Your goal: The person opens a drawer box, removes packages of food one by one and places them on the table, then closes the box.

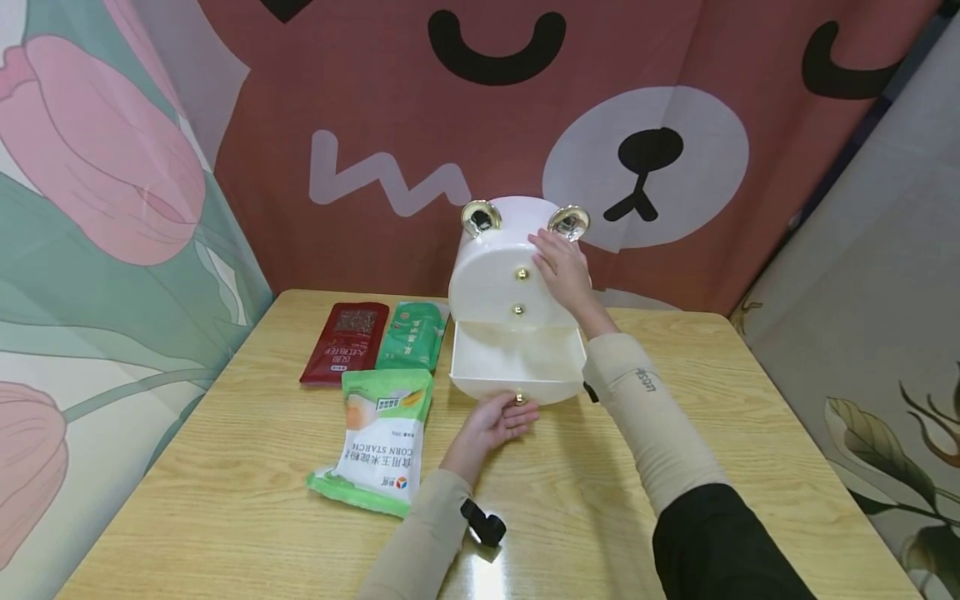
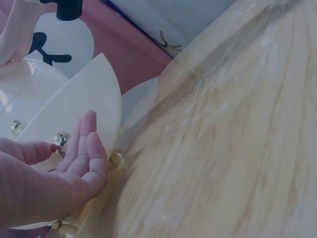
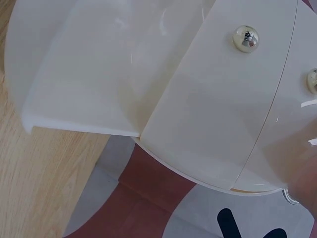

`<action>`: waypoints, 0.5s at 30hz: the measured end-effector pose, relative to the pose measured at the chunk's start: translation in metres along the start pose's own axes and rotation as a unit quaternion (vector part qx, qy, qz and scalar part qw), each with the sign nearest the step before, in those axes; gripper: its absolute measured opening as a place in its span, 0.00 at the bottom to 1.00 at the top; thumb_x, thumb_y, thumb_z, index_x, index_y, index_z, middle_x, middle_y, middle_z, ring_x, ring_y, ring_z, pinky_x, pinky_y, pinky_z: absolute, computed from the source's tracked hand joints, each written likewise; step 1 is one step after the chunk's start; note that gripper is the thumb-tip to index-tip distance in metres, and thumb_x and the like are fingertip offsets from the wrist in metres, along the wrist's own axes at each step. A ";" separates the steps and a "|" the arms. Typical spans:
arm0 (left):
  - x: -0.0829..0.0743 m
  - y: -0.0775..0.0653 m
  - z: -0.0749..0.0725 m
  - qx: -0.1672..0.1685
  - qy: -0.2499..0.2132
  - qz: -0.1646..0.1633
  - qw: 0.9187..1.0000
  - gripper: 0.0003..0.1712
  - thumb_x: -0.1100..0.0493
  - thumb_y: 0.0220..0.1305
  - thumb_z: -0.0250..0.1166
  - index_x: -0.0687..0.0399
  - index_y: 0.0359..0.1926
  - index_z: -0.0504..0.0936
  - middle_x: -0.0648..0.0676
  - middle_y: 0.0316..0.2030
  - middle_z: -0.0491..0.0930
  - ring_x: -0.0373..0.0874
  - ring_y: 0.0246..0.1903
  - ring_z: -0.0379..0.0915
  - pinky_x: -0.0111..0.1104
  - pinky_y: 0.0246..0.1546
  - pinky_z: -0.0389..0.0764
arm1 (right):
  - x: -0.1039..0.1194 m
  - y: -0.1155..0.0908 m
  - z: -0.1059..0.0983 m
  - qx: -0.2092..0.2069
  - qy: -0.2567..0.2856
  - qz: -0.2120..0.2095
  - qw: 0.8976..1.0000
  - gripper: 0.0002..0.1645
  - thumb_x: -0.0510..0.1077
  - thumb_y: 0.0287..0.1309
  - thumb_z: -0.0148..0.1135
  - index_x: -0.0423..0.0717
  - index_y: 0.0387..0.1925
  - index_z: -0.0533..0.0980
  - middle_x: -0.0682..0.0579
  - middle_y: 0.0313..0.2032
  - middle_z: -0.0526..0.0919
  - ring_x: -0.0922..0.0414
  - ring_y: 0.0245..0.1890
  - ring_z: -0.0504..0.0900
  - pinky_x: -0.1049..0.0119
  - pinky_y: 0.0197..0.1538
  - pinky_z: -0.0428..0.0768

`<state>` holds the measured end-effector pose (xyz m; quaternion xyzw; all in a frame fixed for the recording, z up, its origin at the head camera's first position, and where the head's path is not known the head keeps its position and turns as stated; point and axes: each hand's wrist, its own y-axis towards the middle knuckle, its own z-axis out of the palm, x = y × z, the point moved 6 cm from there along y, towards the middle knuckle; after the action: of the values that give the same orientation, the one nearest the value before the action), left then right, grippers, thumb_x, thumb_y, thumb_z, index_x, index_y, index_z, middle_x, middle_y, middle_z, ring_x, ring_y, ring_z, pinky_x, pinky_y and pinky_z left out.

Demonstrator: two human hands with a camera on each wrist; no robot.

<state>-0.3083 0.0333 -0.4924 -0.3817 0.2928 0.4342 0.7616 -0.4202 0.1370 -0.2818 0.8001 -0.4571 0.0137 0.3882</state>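
A white storage box (image 1: 487, 287) with a rounded front and two gold, eye-like rounds on top stands at the back of the table. Its bottom drawer (image 1: 480, 388) is pulled out, and no contents show inside. At the drawer's front, my left hand (image 1: 491, 423) pinches the gold drawer knob (image 2: 60, 142) between thumb and index finger, the other fingers extended. My right hand (image 1: 562, 267) rests on the box's upper right front, fingers fairly straight, below the right gold round (image 1: 570, 222). Only a blurred edge of that hand enters the right wrist view.
Left of the box lie a dark red packet (image 1: 345, 343) and a green packet (image 1: 411, 335). Nearer, a green-and-white corn starch bag (image 1: 378, 442) lies beside my left forearm. Two more gold knobs are on the closed drawers above. A printed curtain (image 1: 360, 250) hangs behind the wooden table (image 1: 247, 467).
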 end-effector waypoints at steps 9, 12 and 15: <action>-0.003 0.003 0.000 -0.027 -0.027 0.015 0.999 0.12 0.61 0.68 0.44 0.66 0.38 0.71 0.68 0.43 0.75 0.56 0.44 0.74 0.44 0.48 0.70 | 0.001 -0.001 0.000 0.005 -0.004 0.005 1.000 0.21 0.41 0.62 0.49 0.43 0.56 0.69 0.45 0.60 0.65 0.48 0.62 0.57 0.46 0.61 0.49; -0.005 0.005 -0.002 -0.039 -0.040 0.014 0.998 0.11 0.61 0.67 0.45 0.63 0.35 0.71 0.67 0.42 0.76 0.54 0.42 0.75 0.43 0.48 0.70 | 0.001 -0.001 0.000 0.006 -0.004 0.007 1.000 0.21 0.41 0.63 0.49 0.43 0.57 0.69 0.45 0.60 0.65 0.49 0.62 0.57 0.46 0.61 0.48; -0.006 0.006 -0.002 -0.048 -0.052 0.014 0.997 0.11 0.61 0.67 0.45 0.62 0.33 0.70 0.66 0.40 0.78 0.53 0.41 0.76 0.41 0.46 0.71 | 0.001 0.000 0.000 0.008 -0.004 0.010 1.000 0.21 0.42 0.63 0.49 0.43 0.57 0.69 0.45 0.60 0.64 0.49 0.63 0.56 0.47 0.62 0.48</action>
<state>-0.3168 0.0307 -0.4906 -0.3907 0.2373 0.4778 0.7502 -0.4197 0.1364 -0.2821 0.7984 -0.4668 0.0178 0.3799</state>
